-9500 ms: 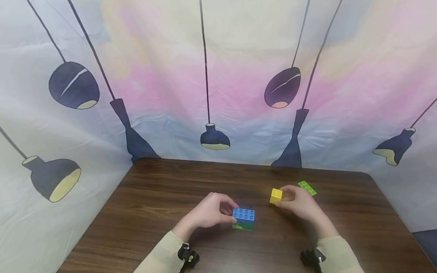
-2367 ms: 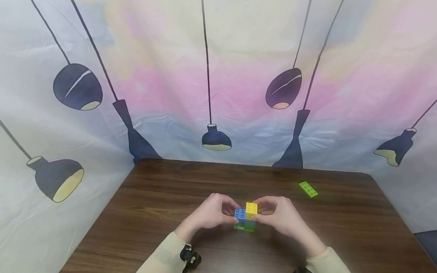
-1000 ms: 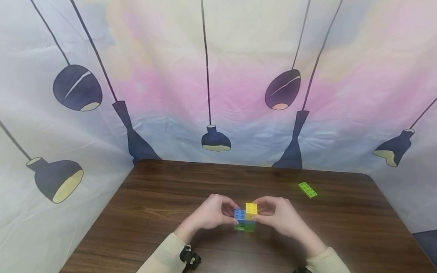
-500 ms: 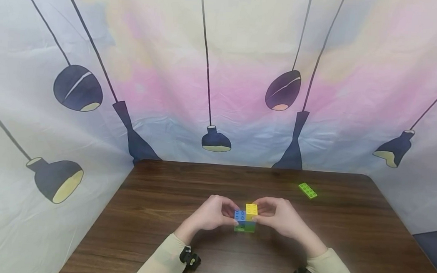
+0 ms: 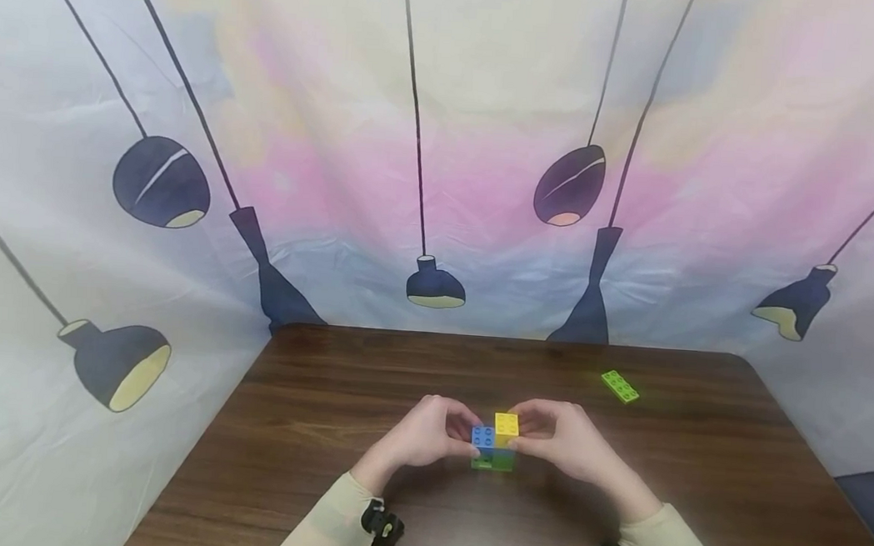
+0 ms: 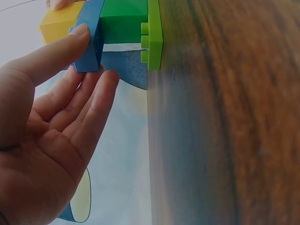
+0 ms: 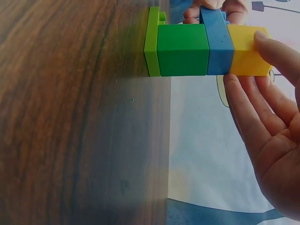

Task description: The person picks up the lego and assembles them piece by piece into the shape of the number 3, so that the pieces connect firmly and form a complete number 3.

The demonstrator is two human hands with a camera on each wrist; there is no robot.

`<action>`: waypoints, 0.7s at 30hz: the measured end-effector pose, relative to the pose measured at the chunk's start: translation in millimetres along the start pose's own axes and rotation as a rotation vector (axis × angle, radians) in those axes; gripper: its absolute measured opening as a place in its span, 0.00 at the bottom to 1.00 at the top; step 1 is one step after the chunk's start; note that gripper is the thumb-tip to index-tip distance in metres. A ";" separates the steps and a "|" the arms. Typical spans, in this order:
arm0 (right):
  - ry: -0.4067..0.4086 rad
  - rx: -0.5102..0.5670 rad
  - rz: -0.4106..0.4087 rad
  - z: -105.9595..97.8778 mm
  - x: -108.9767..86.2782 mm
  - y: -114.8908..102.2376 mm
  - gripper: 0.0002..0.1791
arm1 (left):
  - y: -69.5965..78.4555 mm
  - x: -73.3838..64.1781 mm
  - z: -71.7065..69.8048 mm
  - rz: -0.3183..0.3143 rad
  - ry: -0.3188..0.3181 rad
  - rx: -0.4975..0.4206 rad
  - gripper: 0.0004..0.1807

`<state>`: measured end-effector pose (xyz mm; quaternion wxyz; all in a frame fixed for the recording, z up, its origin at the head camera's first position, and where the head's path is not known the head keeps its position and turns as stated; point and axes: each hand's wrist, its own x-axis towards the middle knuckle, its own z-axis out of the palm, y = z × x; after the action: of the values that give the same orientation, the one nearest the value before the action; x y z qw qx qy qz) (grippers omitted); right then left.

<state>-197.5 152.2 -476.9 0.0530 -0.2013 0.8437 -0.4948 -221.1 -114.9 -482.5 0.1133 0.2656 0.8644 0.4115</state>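
Note:
A small stack of toy building bricks stands on the wooden table. Its base is a thin lime green plate [image 7: 151,42], with a dark green brick [image 7: 183,49] on the right part of it. A flat blue brick [image 5: 483,436] lies across the green one, and a yellow brick [image 5: 506,428] sits on the blue brick's right half. My left hand [image 5: 427,431] pinches the left end of the blue brick between thumb and fingers. My right hand [image 5: 568,444] pinches the yellow brick, a fingertip reaching the blue brick's edge in the right wrist view.
Another lime green plate [image 5: 619,386] lies studs up on the table [image 5: 371,369], behind the right hand. A cloth printed with hanging lamps [image 5: 436,283] hangs along the table's far edge.
Since the oldest frame, my right hand has brought the yellow brick left onto the blue one. Over the last second both hands keep their hold; only the camera view shifts slightly.

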 end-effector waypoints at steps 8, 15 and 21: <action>-0.010 -0.009 -0.026 -2.3 0.7 1.6 0.24 | 1.0 0.7 -0.4 0.005 0.005 0.001 0.15; -0.016 -0.027 -0.018 -4.2 -0.3 4.0 0.25 | -0.7 1.2 0.6 0.011 0.006 -0.004 0.15; -0.030 -0.035 -0.033 -7.8 0.5 9.5 0.26 | -1.4 1.5 1.1 0.011 0.006 -0.007 0.15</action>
<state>-202.9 162.4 -481.1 0.0538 -0.2233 0.8480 -0.4777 -222.4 -114.1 -484.2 0.1091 0.2688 0.8619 0.4159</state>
